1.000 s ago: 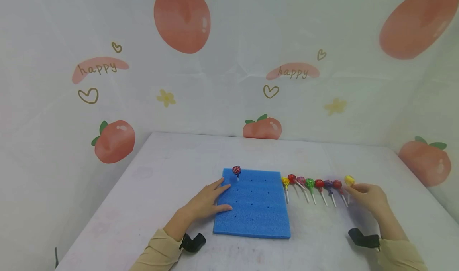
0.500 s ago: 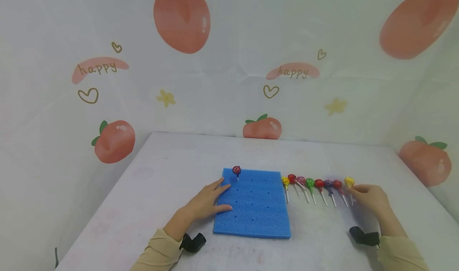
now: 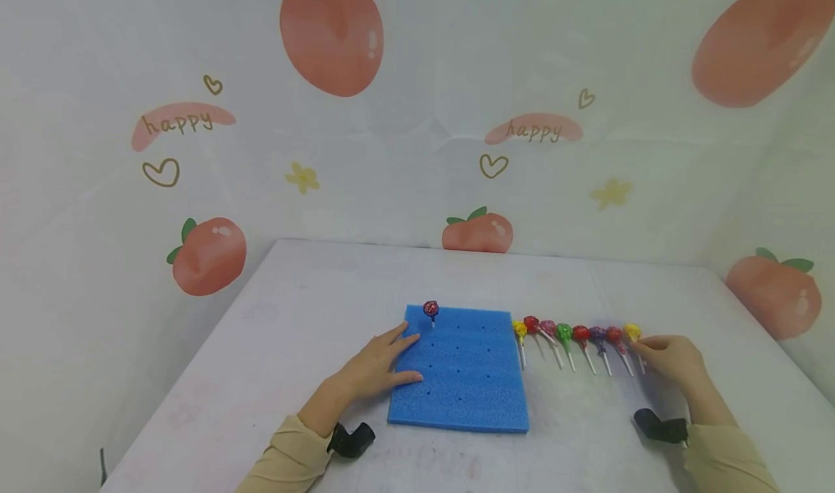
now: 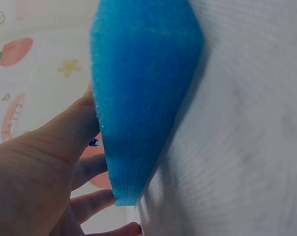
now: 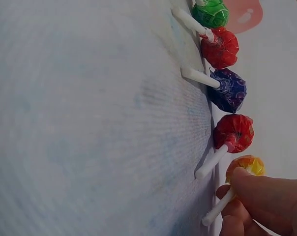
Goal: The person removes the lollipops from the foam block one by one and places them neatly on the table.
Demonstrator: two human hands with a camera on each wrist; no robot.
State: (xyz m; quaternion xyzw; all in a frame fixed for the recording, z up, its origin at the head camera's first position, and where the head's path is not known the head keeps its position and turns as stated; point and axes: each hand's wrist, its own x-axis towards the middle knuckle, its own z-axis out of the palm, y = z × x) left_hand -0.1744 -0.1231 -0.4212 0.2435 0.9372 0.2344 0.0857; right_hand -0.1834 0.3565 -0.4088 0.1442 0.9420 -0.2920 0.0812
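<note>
A blue foam board (image 3: 476, 409) with rows of small holes lies on the table. One dark red lollipop (image 3: 430, 309) stands upright in its far left part. My left hand (image 3: 373, 364) rests on the board's left edge with fingers spread; the left wrist view shows the thumb and fingers along the foam's side (image 4: 143, 88). Between the thumb and fingers of my right hand (image 3: 675, 359) is a yellow lollipop (image 5: 252, 164), pinched just below its wrapped head, its white stick pointing toward me. It is at the right end of a lollipop row, beside a red lollipop (image 5: 234, 133).
The row runs leftward from the right hand: purple (image 3: 597, 335), red (image 3: 580, 333), green (image 3: 564, 333), pink (image 3: 547, 328), red (image 3: 531, 324) and yellow lollipops (image 3: 520, 328), the last close to the board's right edge. A printed cloth (image 3: 391, 159) hangs behind the table.
My right hand has shifted the yellow lollipop slightly left and down, and its stick now slants toward the lower right. The left hand and board have stayed in place.
</note>
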